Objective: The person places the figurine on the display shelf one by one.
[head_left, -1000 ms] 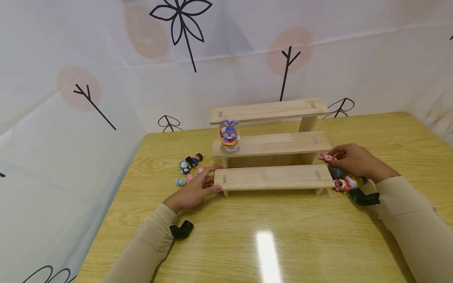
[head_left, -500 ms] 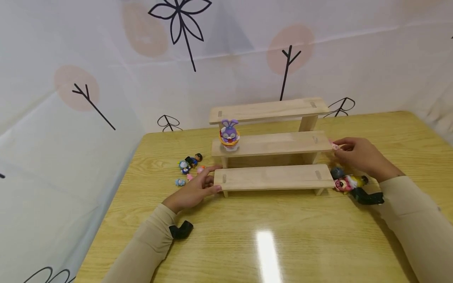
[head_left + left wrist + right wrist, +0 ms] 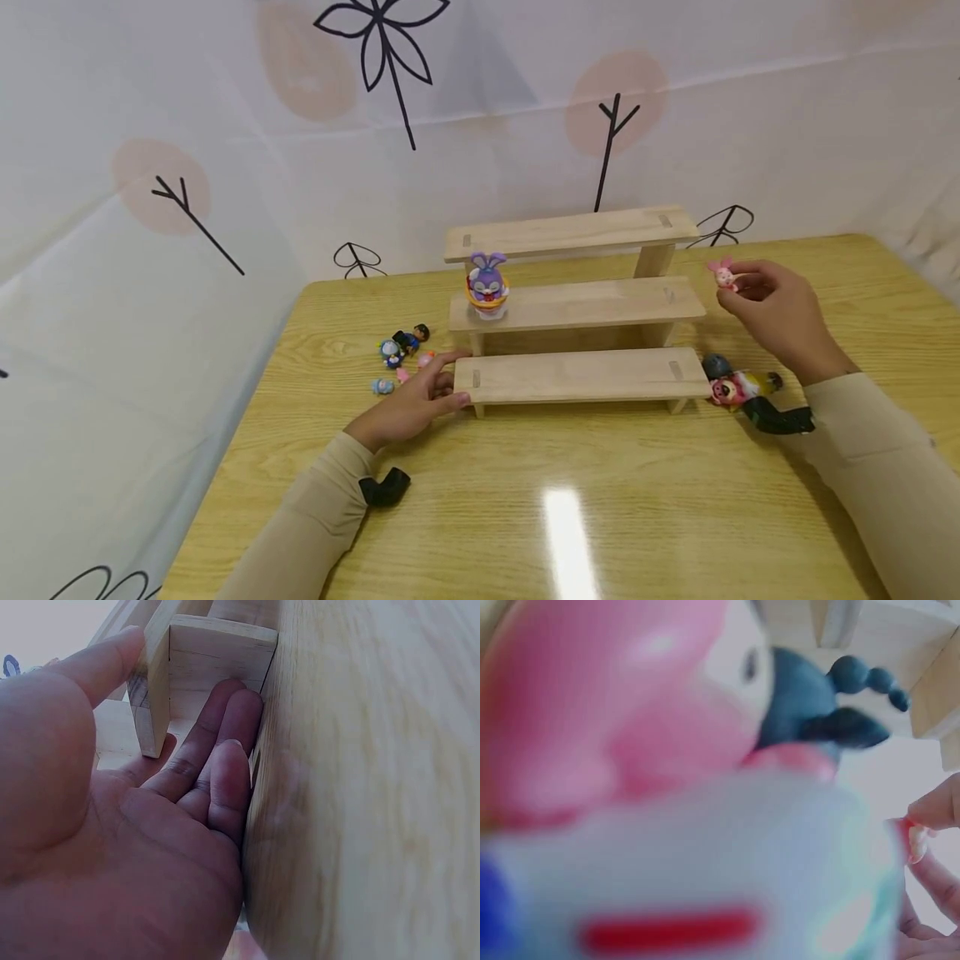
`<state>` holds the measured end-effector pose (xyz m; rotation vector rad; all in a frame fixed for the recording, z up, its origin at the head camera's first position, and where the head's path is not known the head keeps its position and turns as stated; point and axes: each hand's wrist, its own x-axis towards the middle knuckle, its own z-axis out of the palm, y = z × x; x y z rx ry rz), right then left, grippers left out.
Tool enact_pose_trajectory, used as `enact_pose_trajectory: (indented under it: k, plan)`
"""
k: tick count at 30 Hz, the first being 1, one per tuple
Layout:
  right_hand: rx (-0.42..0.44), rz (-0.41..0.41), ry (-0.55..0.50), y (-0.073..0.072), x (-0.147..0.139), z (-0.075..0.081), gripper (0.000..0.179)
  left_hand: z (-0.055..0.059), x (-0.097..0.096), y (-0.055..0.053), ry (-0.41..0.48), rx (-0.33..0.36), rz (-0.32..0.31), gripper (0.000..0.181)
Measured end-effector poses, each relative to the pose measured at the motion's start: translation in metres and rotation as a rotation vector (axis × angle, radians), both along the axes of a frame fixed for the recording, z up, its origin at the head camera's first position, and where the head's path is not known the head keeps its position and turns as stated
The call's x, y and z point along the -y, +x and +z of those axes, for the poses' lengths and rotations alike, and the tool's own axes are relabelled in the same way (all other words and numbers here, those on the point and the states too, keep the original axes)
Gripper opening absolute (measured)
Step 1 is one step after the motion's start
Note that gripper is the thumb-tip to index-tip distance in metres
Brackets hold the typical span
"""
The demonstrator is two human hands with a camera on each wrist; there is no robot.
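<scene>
The wooden three-tier stand point(image 3: 577, 308) is steadied at its lowest shelf's left end by the left hand point(image 3: 412, 407), fingers relaxed. A small pink figurine point(image 3: 724, 275) is pinched aloft in the right hand point(image 3: 776, 321), right of the middle shelf; placing appears next, needing an upright setdown.

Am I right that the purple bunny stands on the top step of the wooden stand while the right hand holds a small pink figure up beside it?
Not quite. The head view shows the purple bunny on the middle step of the wooden stand, not the top one. The rest holds: the right hand pinches a small pink figure up beside the stand.
</scene>
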<state>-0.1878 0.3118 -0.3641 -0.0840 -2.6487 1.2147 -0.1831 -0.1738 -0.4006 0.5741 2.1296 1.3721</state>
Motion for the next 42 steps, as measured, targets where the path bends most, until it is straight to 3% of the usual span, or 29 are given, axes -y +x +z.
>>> enact_pose_trajectory:
  k: [11, 21, 28, 33, 42]
  plan:
    - [-0.132, 0.053, -0.214, 0.005, 0.015, 0.014, 0.038, 0.000, 0.000, 0.000, -0.007, -0.008, 0.003, 0.066]
    - [-0.191, 0.064, -0.246, 0.018, 0.041, 0.030, 0.039, 0.004, 0.000, 0.002, -0.004, -0.001, 0.009, 0.065]
    - [-0.266, 0.149, -0.339, 0.024, 0.064, 0.039, 0.037, 0.005, 0.000, 0.003, -0.005, -0.005, -0.002, 0.065]
    - [-0.284, 0.222, -0.440, 0.019, 0.081, 0.041, 0.035, 0.005, 0.000, 0.004, -0.007, -0.004, 0.007, 0.066]
    - [-0.212, 0.243, -0.312, 0.010, 0.106, 0.041, 0.036, 0.004, 0.000, 0.003, -0.012, 0.000, -0.001, 0.066]
